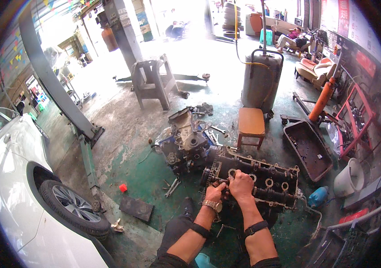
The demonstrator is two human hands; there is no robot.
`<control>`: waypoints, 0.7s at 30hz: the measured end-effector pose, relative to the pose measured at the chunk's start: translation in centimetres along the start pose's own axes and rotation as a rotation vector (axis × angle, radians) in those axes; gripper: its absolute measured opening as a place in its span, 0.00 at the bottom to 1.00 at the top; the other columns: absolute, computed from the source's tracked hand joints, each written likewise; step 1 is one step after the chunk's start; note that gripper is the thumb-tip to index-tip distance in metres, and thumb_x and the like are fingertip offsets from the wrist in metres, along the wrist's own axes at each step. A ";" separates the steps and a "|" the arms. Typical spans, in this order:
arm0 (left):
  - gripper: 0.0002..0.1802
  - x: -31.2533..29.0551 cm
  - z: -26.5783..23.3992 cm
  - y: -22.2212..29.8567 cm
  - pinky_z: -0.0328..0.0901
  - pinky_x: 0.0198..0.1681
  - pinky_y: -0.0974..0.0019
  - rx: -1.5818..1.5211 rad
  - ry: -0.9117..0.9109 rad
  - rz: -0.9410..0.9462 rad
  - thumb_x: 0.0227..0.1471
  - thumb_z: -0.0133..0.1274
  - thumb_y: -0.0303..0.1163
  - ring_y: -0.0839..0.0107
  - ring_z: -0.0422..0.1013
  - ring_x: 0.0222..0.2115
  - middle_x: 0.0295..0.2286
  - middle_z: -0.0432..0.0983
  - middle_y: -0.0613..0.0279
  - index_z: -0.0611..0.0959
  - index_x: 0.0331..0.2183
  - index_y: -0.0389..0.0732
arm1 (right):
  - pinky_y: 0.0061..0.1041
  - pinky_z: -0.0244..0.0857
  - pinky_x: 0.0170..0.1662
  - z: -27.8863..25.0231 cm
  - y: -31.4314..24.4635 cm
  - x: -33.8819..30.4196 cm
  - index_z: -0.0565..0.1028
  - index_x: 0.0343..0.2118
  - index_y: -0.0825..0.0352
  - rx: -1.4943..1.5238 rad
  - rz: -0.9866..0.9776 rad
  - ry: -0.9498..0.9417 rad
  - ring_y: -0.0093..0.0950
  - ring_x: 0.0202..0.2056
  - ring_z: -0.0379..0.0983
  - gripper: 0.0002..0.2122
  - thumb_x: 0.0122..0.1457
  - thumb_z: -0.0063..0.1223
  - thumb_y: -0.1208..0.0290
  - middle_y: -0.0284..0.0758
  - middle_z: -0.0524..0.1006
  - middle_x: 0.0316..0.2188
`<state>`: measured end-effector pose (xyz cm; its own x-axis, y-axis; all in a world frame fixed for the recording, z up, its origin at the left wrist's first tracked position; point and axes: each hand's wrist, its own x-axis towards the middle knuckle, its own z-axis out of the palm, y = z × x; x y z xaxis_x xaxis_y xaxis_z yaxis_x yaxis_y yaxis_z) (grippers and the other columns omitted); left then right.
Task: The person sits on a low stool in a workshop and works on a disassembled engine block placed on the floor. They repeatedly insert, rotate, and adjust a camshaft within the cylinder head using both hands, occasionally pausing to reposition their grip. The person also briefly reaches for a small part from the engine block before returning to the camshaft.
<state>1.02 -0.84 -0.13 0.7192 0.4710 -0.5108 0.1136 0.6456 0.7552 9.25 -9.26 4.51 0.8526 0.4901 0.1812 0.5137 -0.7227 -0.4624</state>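
Note:
A black engine [262,183] with a row of round, pale-rimmed openings along its top lies on the floor right in front of me. My left hand [215,192], with a watch on the wrist, is closed over the engine's near left part, its thumb toward the right hand. My right hand [242,184] is closed just beside it, a little higher, over the engine top. What the fingers of either hand hold is too small and covered to make out. Beyond the engine's left end lies another dirty engine part [186,136] of grey metal, with wrenches [217,130] next to it.
More wrenches [172,187], a red cap-like piece [123,188] and a dark flat board [136,208] lie left. A white car [21,178] stands far left. Beyond the engine are an orange-topped stool [251,121] and a grey tank [262,85]; right, a black tray [308,152] and white bucket [349,177].

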 end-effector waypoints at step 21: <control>0.05 0.4 -0.1 -0.5 0.60 0.16 0.70 -0.090 -0.019 -0.022 0.54 0.52 0.30 0.74 0.68 0.17 0.22 0.75 0.66 0.80 0.32 0.41 | 0.39 0.68 0.37 0.0 0.3 0.2 0.76 0.32 0.67 0.019 -0.050 -0.046 0.42 0.34 0.73 0.09 0.48 0.57 0.68 0.41 0.76 0.29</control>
<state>1.15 -0.90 -0.77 0.7304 0.4454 -0.5178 0.0676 0.7074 0.7036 9.53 -9.39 4.44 0.8201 0.5480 0.1646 0.5536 -0.6872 -0.4703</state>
